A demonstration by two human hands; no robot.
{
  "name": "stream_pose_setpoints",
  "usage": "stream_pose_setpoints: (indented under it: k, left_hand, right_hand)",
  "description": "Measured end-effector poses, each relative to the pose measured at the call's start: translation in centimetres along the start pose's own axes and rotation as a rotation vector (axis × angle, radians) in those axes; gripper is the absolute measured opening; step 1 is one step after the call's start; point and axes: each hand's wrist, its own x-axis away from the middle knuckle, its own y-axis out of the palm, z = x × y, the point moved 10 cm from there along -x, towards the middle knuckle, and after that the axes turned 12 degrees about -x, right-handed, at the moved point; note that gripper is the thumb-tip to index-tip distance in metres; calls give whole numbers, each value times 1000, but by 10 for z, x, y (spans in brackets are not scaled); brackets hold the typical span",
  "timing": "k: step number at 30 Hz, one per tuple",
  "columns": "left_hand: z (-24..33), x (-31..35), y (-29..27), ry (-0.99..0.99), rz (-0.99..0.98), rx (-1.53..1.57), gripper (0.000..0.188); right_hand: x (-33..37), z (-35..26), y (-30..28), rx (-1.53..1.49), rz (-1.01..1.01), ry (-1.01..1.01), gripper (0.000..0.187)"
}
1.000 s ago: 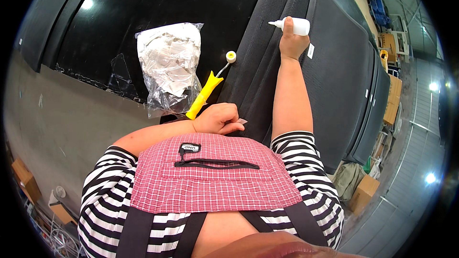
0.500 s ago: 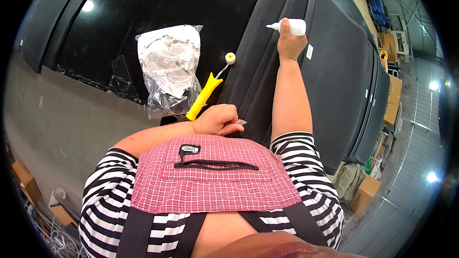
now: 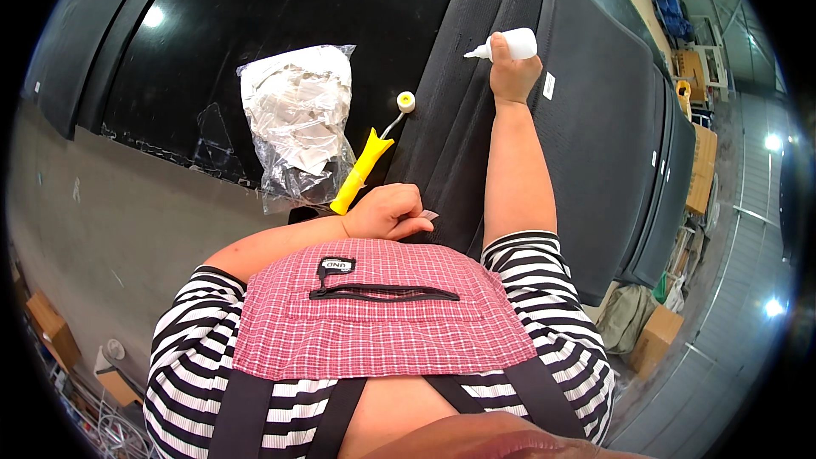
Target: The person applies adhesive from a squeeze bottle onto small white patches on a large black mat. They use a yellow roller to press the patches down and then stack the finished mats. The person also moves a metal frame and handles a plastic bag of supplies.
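The right hand (image 3: 515, 78) is wrapped around a white squeeze bottle (image 3: 515, 42), its thumb laid across the bottle near the nozzle; the other fingers are partly hidden. The bottle lies nearly on its side over a long black ribbed strip (image 3: 449, 76), its tapered nozzle pointing left and slightly down; whether the tip touches the strip I cannot tell. The visible side of the bottle is plain white.

The left hand (image 3: 384, 211) is curled into a loose fist in front of the apron, with thumb and forefinger pinched on a small pale scrap (image 3: 429, 215), of which 1 corner sticks out to the right.

Just above this hand lies a paint roller (image 3: 363, 172) with a yellow handle and a small white head. Left of it, a clear plastic bag (image 3: 297, 115) of crumpled white material rests on a glossy black panel (image 3: 195, 42).

To the right is a black textured panel (image 3: 595, 144) with 1 white rectangular label (image 3: 549, 86), its print too small to read. At least 2 smaller white labels (image 3: 654, 158) show farther right. The red checked apron (image 3: 382, 348) has a black zipper (image 3: 382, 293) and, above it, a black-and-white patch (image 3: 337, 265) with bold lettering upside down in this view. A cardboard box (image 3: 656, 340) stands at lower right.
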Motion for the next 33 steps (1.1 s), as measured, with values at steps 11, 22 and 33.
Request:
stream_pose_setpoints:
  k: [11, 22, 33]
  left_hand:
    - [0, 0, 1, -20, -10, -5, 33]
    - [1, -1, 0, -17, -10, -4, 33]
    - [2, -1, -1, -7, 12, 16, 36]
  right_hand:
    - [2, -17, 9, -124, -30, -56, 27]
    - [2, -9, 2, -44, 15, -53, 29]
    - [-1, -9, 2, -28, 64, -73, 32]
